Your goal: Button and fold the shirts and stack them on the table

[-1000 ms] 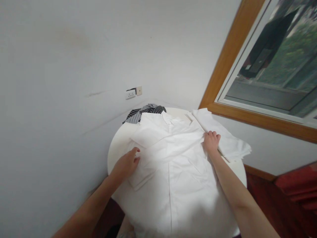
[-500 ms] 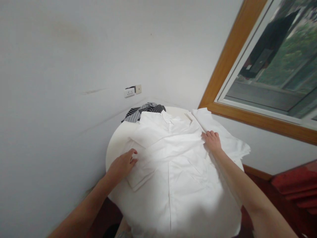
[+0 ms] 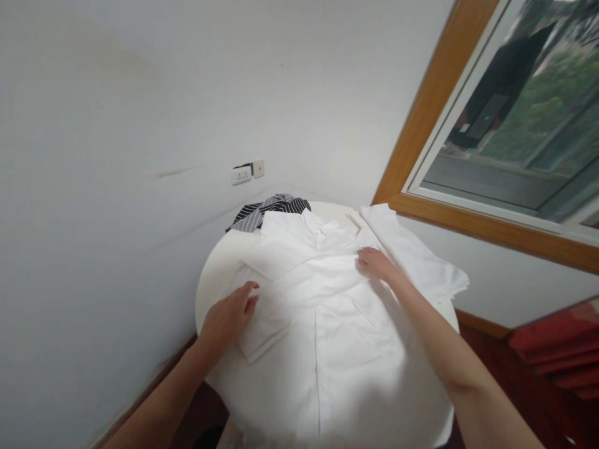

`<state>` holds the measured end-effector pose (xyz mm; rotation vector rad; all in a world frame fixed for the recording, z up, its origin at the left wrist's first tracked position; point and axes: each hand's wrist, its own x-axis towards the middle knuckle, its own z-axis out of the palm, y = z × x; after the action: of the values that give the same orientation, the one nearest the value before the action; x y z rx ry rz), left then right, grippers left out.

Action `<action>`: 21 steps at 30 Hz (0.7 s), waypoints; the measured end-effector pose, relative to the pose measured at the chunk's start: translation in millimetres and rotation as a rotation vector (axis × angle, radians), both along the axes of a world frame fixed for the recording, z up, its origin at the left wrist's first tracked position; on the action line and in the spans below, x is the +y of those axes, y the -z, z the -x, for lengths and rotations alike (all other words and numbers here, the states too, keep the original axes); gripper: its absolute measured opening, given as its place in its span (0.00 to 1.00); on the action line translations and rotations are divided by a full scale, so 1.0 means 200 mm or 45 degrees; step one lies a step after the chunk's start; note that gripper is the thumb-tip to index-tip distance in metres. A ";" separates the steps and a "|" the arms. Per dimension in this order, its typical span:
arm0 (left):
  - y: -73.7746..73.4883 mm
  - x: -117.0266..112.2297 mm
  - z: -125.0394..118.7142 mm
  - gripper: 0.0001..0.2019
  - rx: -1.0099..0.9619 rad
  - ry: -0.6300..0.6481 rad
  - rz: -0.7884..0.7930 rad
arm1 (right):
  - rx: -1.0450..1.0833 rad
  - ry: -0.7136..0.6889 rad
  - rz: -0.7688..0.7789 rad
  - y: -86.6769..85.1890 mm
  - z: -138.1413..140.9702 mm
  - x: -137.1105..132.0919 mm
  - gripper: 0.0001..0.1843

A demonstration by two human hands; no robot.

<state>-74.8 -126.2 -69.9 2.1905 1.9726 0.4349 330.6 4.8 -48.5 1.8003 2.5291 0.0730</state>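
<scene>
A white button-front shirt lies face up with its collar at the far end, its front creased across the chest. At the shirt's left side, my left hand is open, thumb and forefinger apart beside a sleeve, with nothing seen between them. My right hand rests on the upper right chest of the shirt, fingers stretched leftward over the cloth. Its fingertips are partly blurred. Right of that hand, a white sleeve is spread outward toward the table's edge.
Under the shirt stands a round white table. Black and grey striped cloth lies at its far edge. A wall socket is behind it, a wood-framed window at the right. Red fabric shows at the lower right.
My right hand has moved left across the shirt, from near the spread sleeve onto the chest. My left hand has barely moved. The view has shifted slightly.
</scene>
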 end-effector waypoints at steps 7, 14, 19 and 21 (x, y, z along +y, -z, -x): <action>0.02 -0.03 -0.01 0.16 0.064 -0.004 0.046 | 0.104 0.337 0.014 0.26 0.04 0.08 0.37; 0.04 -0.03 0.00 0.18 0.062 0.015 0.008 | -0.027 0.267 -0.119 0.14 -0.02 0.16 0.25; 0.08 -0.04 0.00 0.17 -0.023 0.023 -0.058 | -0.324 0.265 -0.225 0.04 0.03 0.33 0.24; 0.09 -0.05 0.00 0.17 -0.050 0.016 -0.091 | -0.342 0.267 -0.239 0.02 0.05 0.40 0.22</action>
<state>-74.7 -136.0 -88.9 2.2175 1.9513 0.5503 320.7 84.6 -52.3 1.9562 2.2016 0.5233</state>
